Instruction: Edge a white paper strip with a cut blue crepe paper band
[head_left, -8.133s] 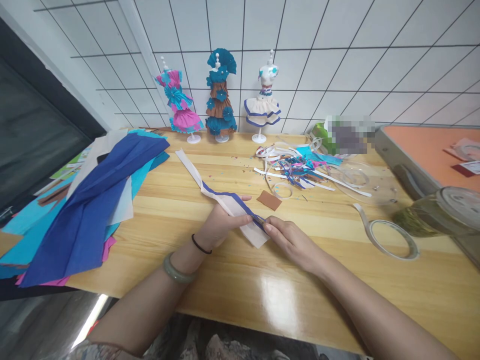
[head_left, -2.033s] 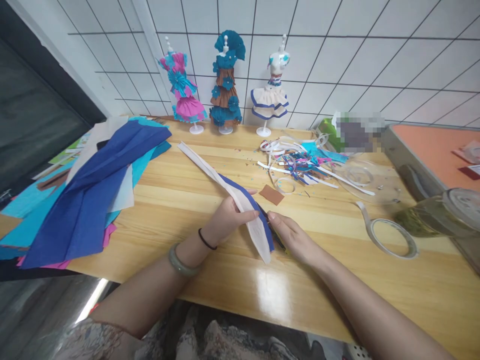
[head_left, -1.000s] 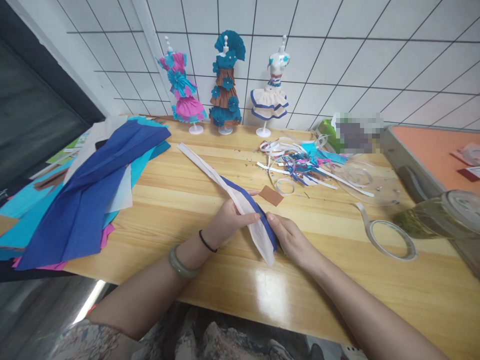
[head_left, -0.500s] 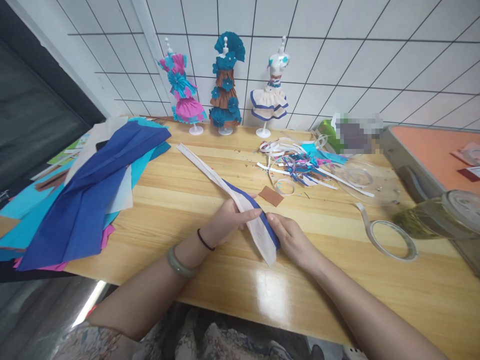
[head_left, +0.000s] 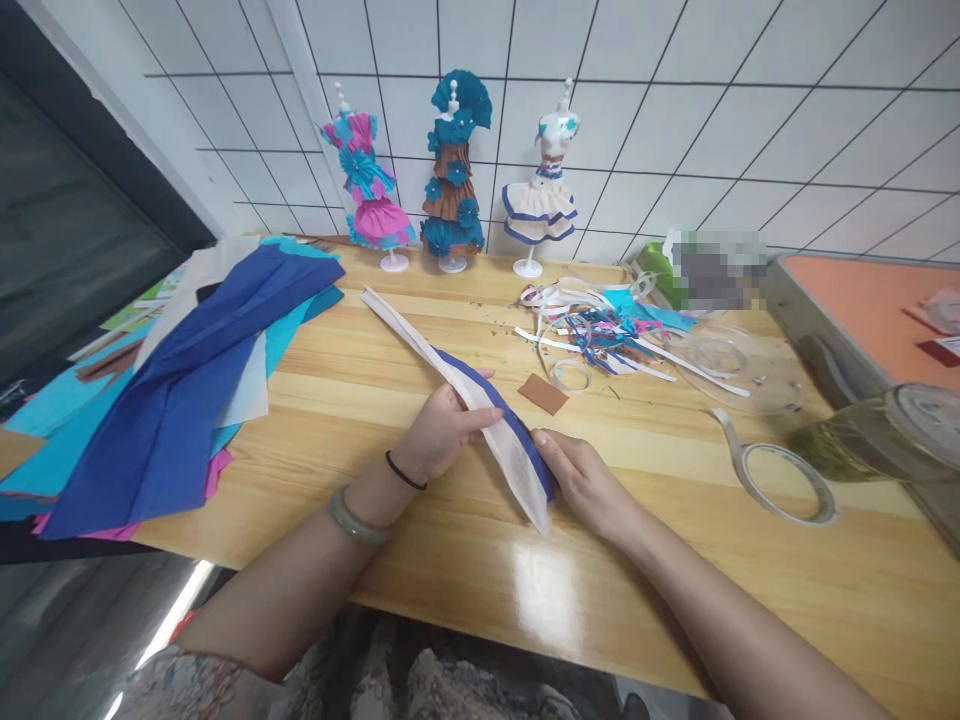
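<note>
A long strip of off-white crepe paper [head_left: 511,463] with a blue edging [head_left: 491,390] slants across the table in front of me. My left hand [head_left: 442,425] pinches it about midway, thumb on top and fingers beneath. At the blue edge, near the strip's lower end, my right hand [head_left: 574,470] is closed. A dark tip of scissors [head_left: 527,430] shows by its fingers; the rest is hidden behind the hand and paper. The strip's narrow far end [head_left: 382,308] is folded lengthwise and points away to the left.
Crepe paper sheets [head_left: 172,400] are piled at left. Three dressed mini mannequins [head_left: 454,190] stand by the wall. Scraps [head_left: 600,325], a brown piece [head_left: 543,394], a tape roll [head_left: 821,500] and a clear jar [head_left: 870,435] lie to the right, beside an orange-topped case [head_left: 877,300].
My left hand has slid back up the strip, away from my right hand. The scissors, plainer two seconds ago, are now mostly covered. Earlier, less of the blue edging showed along the strip.
</note>
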